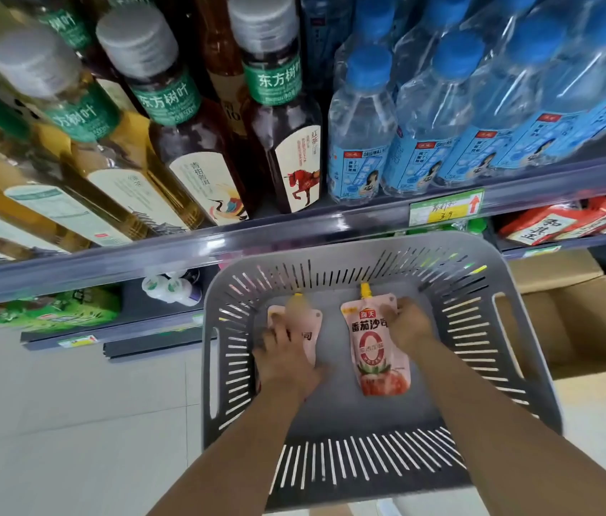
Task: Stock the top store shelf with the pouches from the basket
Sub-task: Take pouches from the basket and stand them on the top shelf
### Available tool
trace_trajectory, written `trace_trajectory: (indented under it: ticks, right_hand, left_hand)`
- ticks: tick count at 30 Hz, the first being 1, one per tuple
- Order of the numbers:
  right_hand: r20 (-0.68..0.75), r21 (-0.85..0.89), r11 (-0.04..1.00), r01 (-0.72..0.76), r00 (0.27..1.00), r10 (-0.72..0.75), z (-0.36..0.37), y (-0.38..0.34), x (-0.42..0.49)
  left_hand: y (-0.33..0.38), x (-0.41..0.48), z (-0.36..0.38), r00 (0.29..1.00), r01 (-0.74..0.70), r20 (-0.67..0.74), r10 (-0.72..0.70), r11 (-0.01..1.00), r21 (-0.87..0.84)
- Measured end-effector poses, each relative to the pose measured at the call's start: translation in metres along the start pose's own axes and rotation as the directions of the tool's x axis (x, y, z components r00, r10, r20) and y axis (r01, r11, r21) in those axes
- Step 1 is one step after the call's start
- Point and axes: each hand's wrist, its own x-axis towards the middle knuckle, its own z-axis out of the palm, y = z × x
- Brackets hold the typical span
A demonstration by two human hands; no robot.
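Blur smeared the left hand (286,348), which covered most of the left pouch (314,322); whether it gripped could not be told. Bare basket (331,247) floor lay between the hands and back toward the wrists. The right hand (407,324) pinched the right pouch (379,351) at its upper right edge, fingertips hard to make out.

Two bare forearms come in from 6 o'clock, ending in an ungloved left hand (286,351) and right hand (407,325). A thin reddish strand seems to circle the left wrist, but it is too blurred to be sure.
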Motion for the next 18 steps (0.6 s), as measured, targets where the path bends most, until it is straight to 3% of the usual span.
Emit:
trace_trajectory:
  ticks: [4,8,12,14,18]
  right_hand:
    - [-0.047,0.023,1.000,0.012,0.999,-0.011,0.008,-0.002,-0.009]
    - [-0.005,-0.287,0.939,0.191,0.980,-0.201,0.019,-0.001,-0.028]
    - [0.193,-0.569,0.793,0.216,0.973,-0.127,0.039,0.006,-0.028]
    - [0.151,-0.601,0.776,0.190,0.981,-0.123,0.044,0.013,-0.026]
    - [0.076,-0.504,0.855,0.120,0.993,-0.095,0.041,0.018,-0.026]
  left_hand:
    - [0.003,0.001,0.003,0.996,-0.081,-0.031,0.084,0.993,0.091]
    - [0.003,0.000,0.005,0.997,-0.078,-0.022,0.080,0.993,0.083]
    - [0.003,0.001,0.007,0.997,-0.069,-0.014,0.071,0.993,0.093]
    - [0.001,0.002,0.007,0.998,-0.063,-0.016,0.064,0.994,0.085]
    - [-0.006,0.003,0.009,0.998,-0.061,-0.026,0.062,0.997,0.049]
